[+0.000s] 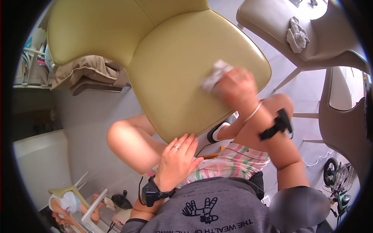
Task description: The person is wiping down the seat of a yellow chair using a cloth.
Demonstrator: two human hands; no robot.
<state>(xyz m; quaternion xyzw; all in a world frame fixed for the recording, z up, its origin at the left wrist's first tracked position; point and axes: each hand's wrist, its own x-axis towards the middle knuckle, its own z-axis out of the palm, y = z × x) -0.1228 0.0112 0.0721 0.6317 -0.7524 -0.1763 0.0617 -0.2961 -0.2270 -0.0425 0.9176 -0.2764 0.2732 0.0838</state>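
A yellow-green upholstered chair [186, 58] stands before me, its seat facing up and its backrest at the upper left. My right hand [237, 87] grips a crumpled pale cloth [217, 77] against the seat. Both hand and cloth are blurred. My left hand [177, 158] holds nothing; it lies flat, palm down, over my lap, with its fingertips at the seat's near edge. Each wrist carries a black strapped device, and a ring is on a left finger.
A grey-beige chair [271, 32] at the upper right bears a crumpled grey cloth [297, 35]. Another chair [341, 119] stands at right, above a small bicycle [341, 180]. A brown cushioned item [87, 72] lies left. A person [67, 206] sits at the lower left.
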